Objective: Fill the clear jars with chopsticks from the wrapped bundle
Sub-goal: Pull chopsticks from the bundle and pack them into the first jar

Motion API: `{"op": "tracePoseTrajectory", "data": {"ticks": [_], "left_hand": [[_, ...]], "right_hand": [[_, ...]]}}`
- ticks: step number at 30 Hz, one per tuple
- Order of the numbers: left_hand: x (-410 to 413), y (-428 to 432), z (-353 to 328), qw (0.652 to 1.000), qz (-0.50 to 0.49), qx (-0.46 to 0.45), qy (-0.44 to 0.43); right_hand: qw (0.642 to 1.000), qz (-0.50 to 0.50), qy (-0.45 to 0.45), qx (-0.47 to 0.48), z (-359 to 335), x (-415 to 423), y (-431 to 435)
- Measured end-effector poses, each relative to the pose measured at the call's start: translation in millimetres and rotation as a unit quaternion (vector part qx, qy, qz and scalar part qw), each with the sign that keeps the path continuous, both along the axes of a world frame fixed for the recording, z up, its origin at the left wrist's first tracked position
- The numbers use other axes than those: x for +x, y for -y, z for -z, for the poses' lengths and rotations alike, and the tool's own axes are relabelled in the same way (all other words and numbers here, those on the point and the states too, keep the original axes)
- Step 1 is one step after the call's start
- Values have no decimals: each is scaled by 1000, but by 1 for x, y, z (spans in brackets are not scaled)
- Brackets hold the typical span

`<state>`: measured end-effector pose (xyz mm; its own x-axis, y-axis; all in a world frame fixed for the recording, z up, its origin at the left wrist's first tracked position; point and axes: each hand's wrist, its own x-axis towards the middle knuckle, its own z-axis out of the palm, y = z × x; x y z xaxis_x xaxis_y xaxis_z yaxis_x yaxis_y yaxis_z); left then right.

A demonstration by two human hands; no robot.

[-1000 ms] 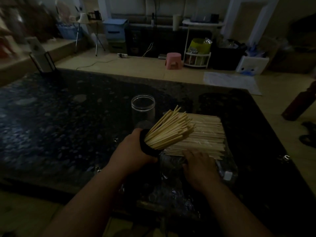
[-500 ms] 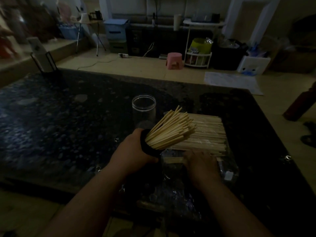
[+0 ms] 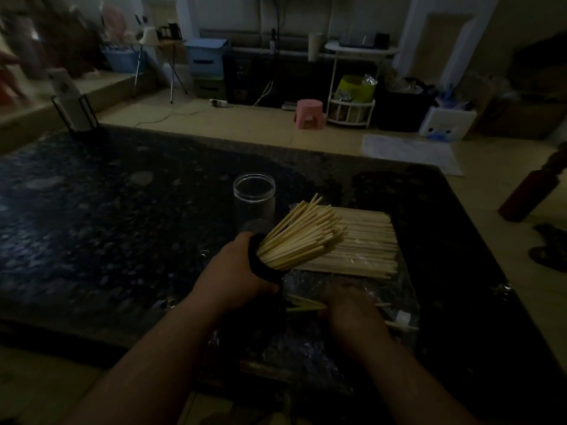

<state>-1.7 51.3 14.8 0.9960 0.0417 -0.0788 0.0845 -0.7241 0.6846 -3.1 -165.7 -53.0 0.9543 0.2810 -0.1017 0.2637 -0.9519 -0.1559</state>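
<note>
Gripping a tilted jar (image 3: 260, 265) just left of the wrapped bundle (image 3: 362, 243), the left hand (image 3: 233, 274) stays where it was half a second ago. The jar's load of chopsticks (image 3: 300, 237) fans over the bundle's left end. The right hand (image 3: 352, 311) has drawn back from the bundle's near edge and now holds a few loose sticks (image 3: 303, 305) in curled fingers. An empty clear jar (image 3: 254, 197) stands upright just beyond the bundle's far left corner, on the dark table (image 3: 92, 225).

- Left hand (image 3: 236, 277), forearm reaching forward, fingers curled around a tilted jar (image 3: 260, 266).
- Right hand (image 3: 349, 305), palm down, grips a few loose chopsticks (image 3: 303, 305).
</note>
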Motion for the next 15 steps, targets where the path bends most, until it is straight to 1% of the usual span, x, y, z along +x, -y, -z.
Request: {"op": "tracePoseTrajectory", "data": {"ticks": [2,3,6,8,11,15], "left_hand": [[-1,0,-1,1000,-1,0,-4],[-1,0,-2,1000,-1,1,-5],[-1,1,-4,1000,0,3,-8],[-1,3,-6,1000,-2,3,-15],[-2,6,-9,1000,-2,5,-17],[-2,6,-8,1000,-5,7,-11]], "right_hand": [[999,-12,11,-36,-1,-4,-1],[1000,-6,15,-26,-5,-5,-1],[999,14,2,45,-23,-6,2],[998,7,-15,60,-36,-7,3],[999,-13,-11,45,-47,-9,3],[999,-32,33,24,-65,-17,2]]}}
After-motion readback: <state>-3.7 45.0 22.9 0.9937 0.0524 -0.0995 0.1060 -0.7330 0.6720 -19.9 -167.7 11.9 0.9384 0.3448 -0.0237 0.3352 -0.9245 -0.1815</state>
